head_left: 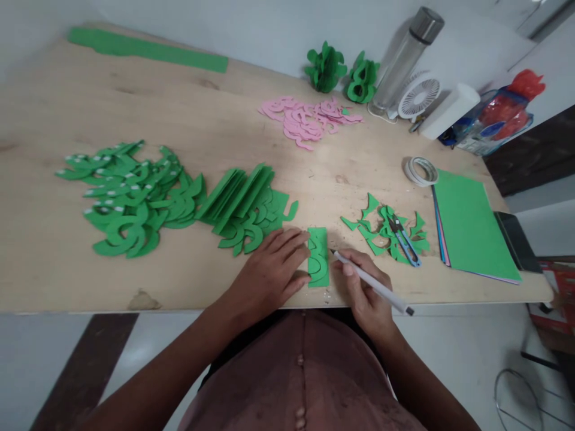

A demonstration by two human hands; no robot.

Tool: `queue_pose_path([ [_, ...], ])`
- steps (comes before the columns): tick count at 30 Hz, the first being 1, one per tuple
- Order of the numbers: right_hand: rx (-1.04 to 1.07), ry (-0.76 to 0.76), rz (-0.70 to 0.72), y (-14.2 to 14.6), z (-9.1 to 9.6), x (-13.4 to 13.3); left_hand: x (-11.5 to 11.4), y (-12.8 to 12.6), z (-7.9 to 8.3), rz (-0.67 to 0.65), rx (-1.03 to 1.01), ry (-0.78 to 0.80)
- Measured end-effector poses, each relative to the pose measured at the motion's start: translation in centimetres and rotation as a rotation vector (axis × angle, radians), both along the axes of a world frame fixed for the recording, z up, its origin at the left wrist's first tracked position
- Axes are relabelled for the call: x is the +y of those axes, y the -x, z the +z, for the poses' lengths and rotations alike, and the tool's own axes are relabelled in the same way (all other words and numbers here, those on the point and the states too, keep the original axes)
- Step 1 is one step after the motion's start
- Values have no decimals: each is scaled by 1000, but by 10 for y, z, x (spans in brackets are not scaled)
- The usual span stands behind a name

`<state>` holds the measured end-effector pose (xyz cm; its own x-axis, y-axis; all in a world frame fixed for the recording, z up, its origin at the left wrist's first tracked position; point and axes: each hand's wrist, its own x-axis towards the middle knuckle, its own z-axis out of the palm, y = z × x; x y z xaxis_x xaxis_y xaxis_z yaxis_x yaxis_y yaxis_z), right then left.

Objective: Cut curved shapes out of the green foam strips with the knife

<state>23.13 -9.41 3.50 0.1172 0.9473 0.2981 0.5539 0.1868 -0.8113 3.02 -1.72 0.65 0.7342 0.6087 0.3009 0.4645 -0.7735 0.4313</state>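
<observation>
My left hand (274, 266) lies flat with fingers stretched out, pressing on the left side of a small green folded paper piece (318, 257) near the table's front edge. A curved template shape lies on that piece. My right hand (366, 287) is closed around a white pen (372, 284), whose tip sits just right of the green piece's upper edge.
Folded green strips (238, 194) and cut green curved shapes (130, 197) lie to the left. Green scraps with small blue scissors (404, 239), a stack of coloured sheets (471, 227) and a tape roll (421, 170) lie right. Pink cutouts (305, 120), green paper balls (326, 67), a bottle (404, 57) and a fan (417, 96) stand behind.
</observation>
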Motion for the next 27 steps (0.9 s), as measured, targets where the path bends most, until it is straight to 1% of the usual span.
queue_pose_path([
  [4, -144, -111, 49, 3, -5, 0, -1, 1, 0, 3, -31, -31],
  [8, -289, -183, 44, 4, -9, 2, -4, 1, 3, 32, -103, -54],
  [13, -351, -175, 40, 4, -14, 3, -3, -6, 7, 69, -157, -87],
  [19, -393, -168, 50, 4, -22, 2, 4, -18, 6, 77, -129, -203],
  [23, -421, -153, 65, 4, -24, 2, 6, -21, 4, 50, -113, -245],
  [27, -435, -150, 77, 3, -27, 2, 8, -21, 5, 17, -56, -257],
])
